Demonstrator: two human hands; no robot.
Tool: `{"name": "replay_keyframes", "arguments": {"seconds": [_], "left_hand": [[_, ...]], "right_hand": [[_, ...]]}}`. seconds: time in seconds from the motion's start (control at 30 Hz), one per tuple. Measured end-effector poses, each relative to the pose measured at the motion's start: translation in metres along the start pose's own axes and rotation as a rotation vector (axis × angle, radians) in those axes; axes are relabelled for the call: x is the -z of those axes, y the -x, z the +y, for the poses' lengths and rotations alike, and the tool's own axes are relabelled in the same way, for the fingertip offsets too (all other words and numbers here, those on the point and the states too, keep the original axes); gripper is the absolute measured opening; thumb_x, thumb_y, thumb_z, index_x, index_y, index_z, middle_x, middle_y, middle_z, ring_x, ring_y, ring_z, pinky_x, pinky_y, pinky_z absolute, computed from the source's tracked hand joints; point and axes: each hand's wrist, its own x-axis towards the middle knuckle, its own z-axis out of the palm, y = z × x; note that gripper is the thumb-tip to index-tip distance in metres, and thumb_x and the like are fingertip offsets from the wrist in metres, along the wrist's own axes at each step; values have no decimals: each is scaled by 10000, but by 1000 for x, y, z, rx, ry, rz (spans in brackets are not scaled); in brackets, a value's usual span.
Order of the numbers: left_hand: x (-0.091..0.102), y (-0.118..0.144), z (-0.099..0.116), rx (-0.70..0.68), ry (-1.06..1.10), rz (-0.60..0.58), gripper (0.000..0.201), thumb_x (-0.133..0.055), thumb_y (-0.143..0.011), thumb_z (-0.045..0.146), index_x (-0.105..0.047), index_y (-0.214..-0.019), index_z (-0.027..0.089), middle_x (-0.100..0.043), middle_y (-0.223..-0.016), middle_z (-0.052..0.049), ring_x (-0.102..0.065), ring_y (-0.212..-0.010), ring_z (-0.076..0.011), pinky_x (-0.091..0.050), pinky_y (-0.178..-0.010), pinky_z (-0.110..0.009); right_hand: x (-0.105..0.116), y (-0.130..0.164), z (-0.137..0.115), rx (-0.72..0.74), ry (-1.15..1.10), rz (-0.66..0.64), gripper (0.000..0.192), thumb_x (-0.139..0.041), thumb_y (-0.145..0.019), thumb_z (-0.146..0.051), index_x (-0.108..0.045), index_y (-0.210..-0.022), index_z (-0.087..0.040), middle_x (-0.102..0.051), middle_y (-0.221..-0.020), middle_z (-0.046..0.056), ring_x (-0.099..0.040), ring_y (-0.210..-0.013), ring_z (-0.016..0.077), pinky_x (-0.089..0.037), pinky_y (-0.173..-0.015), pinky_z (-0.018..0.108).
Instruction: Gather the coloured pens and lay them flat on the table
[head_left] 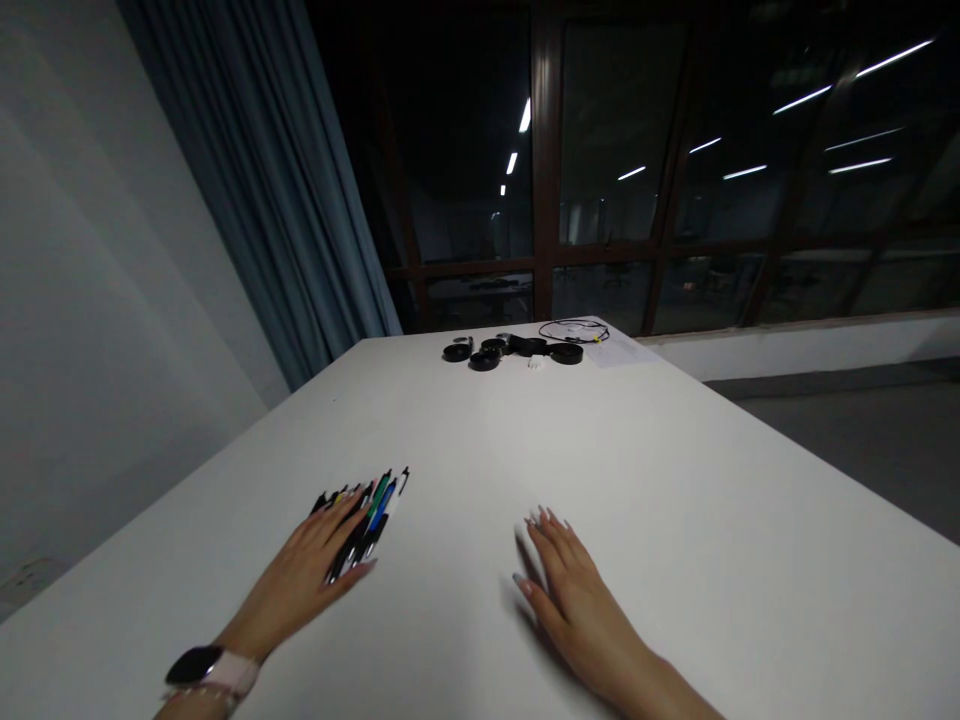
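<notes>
My left hand lies flat, palm down, over a row of pens on the white table, its fingers stretched out and the thumb apart. Past its fingers show a green pen, a blue pen and a white pen with a dark tip, along with several black ones. Part of the row is hidden under the hand. To the right, my right hand is stretched out with the thumb apart, holding nothing. Its shadow falls on the tabletop beside it; whether it touches the surface I cannot tell.
Several black round objects sit at the table's far end. Beside them are a black cable loop, a small white item and white paper. A wall and a blue curtain border the left; dark windows stand behind.
</notes>
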Motion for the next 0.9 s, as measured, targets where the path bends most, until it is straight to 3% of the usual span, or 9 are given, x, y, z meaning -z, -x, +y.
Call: {"name": "replay_keyframes", "arguments": {"seconds": [0.27, 0.5, 0.67, 0.9], "left_hand": [[5, -20, 6, 68, 77, -94, 521, -456, -905, 560, -570, -1321, 267, -587, -1363, -33, -538, -1262, -242, -401, -1094, -444], [6, -28, 16, 102, 96, -140, 585, -473, -895, 564, -489, -1394, 259, -500, -1439, -40, -500, -1296, -246, -404, -1094, -429], [3, -29, 24, 76, 84, -108, 651, -465, -904, 556, -347, -1474, 265, -376, -1513, -48, -394, -1371, -256, -328, -1136, -475], [0, -33, 29, 15, 102, -128, 604, -479, -897, 561, -436, -1427, 274, -472, -1456, -18, -399, -1369, -253, -363, -1120, -462]], "right_hand": [[-1, 0, 1, 13, -15, 16, 633, -335, -983, -527, -350, -1487, -143, -241, -1567, 113, -167, -1456, 280, -200, -1185, 504], [-2, 1, 1, 11, -25, 30, 621, -346, -982, -525, -361, -1484, -158, -248, -1569, 101, -175, -1456, 274, -214, -1185, 494], [-4, 1, 3, 15, -24, 38, 619, -359, -981, -519, -363, -1482, -157, -260, -1564, 109, -187, -1453, 280, -220, -1183, 495], [-3, 0, 2, 12, -16, 32, 619, -350, -984, -514, -364, -1481, -147, -255, -1566, 111, -183, -1456, 277, -212, -1184, 498]]}}
